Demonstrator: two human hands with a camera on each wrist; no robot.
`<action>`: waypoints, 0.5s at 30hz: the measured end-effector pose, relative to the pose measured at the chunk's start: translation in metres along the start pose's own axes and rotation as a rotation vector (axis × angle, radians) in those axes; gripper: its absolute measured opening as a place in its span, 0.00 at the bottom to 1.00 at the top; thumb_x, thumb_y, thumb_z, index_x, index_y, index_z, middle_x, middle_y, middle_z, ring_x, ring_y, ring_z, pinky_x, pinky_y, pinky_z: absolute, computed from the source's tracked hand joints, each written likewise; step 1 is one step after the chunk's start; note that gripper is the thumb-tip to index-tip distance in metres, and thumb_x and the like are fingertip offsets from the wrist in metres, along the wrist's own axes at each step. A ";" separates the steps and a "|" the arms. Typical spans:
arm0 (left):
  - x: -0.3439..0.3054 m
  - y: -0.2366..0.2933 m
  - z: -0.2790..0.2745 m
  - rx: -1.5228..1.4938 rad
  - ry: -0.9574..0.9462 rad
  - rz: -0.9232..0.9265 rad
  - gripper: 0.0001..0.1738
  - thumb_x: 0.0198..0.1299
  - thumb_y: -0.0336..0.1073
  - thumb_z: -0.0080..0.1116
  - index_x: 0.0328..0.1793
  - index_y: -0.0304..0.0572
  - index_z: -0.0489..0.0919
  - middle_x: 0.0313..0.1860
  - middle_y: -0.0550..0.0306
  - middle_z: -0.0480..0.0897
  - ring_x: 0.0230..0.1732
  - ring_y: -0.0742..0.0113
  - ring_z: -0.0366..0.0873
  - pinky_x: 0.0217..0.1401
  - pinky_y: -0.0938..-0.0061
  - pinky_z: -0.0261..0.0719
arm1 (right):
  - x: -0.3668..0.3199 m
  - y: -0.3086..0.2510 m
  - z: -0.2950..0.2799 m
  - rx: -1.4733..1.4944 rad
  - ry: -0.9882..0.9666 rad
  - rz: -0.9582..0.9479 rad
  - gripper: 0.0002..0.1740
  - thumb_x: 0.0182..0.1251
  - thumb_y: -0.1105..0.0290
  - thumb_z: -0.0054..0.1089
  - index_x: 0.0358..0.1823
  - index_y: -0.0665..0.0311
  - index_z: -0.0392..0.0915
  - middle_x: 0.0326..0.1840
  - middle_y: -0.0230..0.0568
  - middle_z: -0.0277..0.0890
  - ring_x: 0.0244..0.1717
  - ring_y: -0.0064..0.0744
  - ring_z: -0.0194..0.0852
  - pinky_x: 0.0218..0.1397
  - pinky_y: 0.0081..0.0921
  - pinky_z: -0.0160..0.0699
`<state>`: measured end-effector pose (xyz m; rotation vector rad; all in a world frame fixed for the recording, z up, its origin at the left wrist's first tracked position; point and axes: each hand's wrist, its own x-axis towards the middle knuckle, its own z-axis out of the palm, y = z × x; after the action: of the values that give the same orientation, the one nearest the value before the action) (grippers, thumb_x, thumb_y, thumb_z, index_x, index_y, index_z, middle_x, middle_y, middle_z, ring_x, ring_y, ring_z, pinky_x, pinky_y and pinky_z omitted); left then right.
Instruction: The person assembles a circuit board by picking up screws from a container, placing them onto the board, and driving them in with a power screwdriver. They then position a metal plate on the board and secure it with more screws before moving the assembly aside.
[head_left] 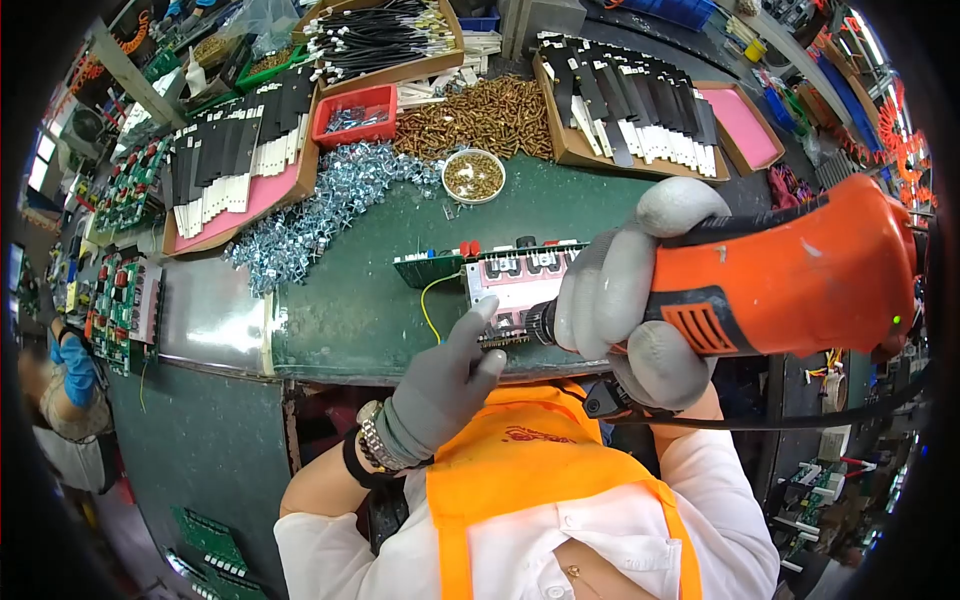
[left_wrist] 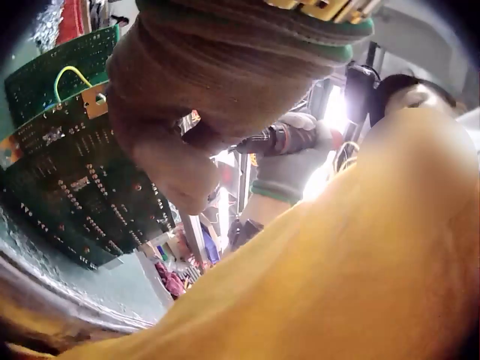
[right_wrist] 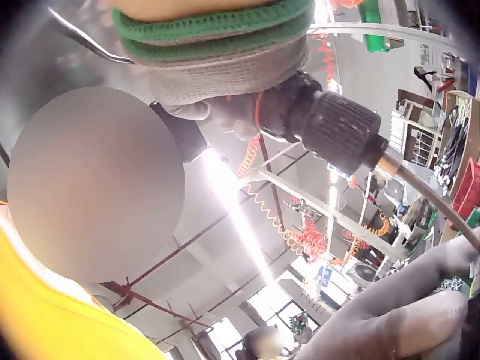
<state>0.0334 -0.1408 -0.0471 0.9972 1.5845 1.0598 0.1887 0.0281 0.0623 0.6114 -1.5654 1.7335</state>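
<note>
In the head view my right hand point(head_left: 610, 290), in a light grey glove, grips an orange power drill point(head_left: 770, 270) lying sideways. Its black chuck point(right_wrist: 341, 131) holds a long thin bit point(right_wrist: 431, 196), which points toward the circuit board. My left hand point(head_left: 440, 385), gloved in darker grey, has its index finger reaching onto the white-and-pink strip point(head_left: 520, 292) along the board's top, the thumb spread apart. The green circuit board point(left_wrist: 82, 187) shows its soldered face in the left wrist view. A yellow wire point(head_left: 428, 305) loops from its left end. My hand hides part of the board.
A white bowl of brass-coloured screws point(head_left: 473, 177) stands beyond the board, near heaps of silver clips point(head_left: 320, 200) and brass-coloured screws point(head_left: 490, 115). Cardboard boxes of black-and-white strips point(head_left: 630, 110) and a red bin point(head_left: 355, 115) line the back. Another person point(head_left: 70, 385) is at left.
</note>
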 end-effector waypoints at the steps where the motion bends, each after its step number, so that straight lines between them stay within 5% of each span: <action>1: -0.002 -0.006 -0.001 0.319 0.070 0.186 0.23 0.64 0.33 0.56 0.65 0.42 0.70 0.28 0.53 0.80 0.22 0.66 0.79 0.25 0.72 0.76 | 0.000 0.001 0.000 -0.006 0.004 0.013 0.38 0.58 0.76 0.69 0.67 0.63 0.55 0.26 0.37 0.74 0.15 0.30 0.69 0.20 0.28 0.72; 2: -0.003 -0.012 -0.001 0.638 0.141 0.373 0.22 0.62 0.34 0.58 0.63 0.44 0.73 0.31 0.54 0.80 0.24 0.64 0.78 0.26 0.70 0.75 | -0.001 0.000 0.002 -0.013 0.007 0.027 0.39 0.58 0.76 0.69 0.67 0.63 0.55 0.26 0.38 0.74 0.15 0.30 0.69 0.20 0.29 0.73; 3: -0.004 -0.015 0.000 0.637 0.141 0.373 0.22 0.62 0.34 0.58 0.63 0.44 0.73 0.31 0.54 0.80 0.24 0.64 0.78 0.26 0.70 0.75 | -0.004 -0.002 0.001 -0.020 0.009 0.039 0.39 0.58 0.76 0.69 0.67 0.63 0.55 0.27 0.38 0.74 0.16 0.31 0.70 0.21 0.29 0.73; 5: -0.006 -0.021 0.004 0.971 0.370 0.815 0.22 0.57 0.38 0.60 0.59 0.47 0.77 0.42 0.56 0.79 0.34 0.63 0.77 0.33 0.68 0.73 | -0.005 -0.001 0.003 -0.035 0.012 0.064 0.39 0.57 0.77 0.70 0.67 0.63 0.55 0.27 0.38 0.75 0.17 0.32 0.70 0.22 0.30 0.74; 8: -0.005 -0.025 0.025 1.054 0.423 0.628 0.24 0.55 0.42 0.60 0.58 0.46 0.77 0.51 0.57 0.75 0.43 0.65 0.73 0.39 0.70 0.70 | -0.009 -0.003 0.006 -0.049 0.007 0.110 0.40 0.56 0.77 0.70 0.67 0.63 0.56 0.29 0.39 0.75 0.18 0.33 0.71 0.23 0.32 0.74; 15: 0.001 -0.036 0.040 1.194 0.452 0.629 0.20 0.56 0.43 0.56 0.53 0.44 0.77 0.43 0.56 0.73 0.42 0.63 0.69 0.38 0.70 0.69 | -0.011 0.003 0.014 -0.078 -0.037 0.228 0.41 0.54 0.78 0.72 0.67 0.63 0.56 0.31 0.40 0.76 0.21 0.35 0.74 0.27 0.35 0.76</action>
<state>0.0672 -0.1432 -0.0890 2.2754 2.4209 0.6659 0.1923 0.0122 0.0545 0.4426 -1.7774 1.8237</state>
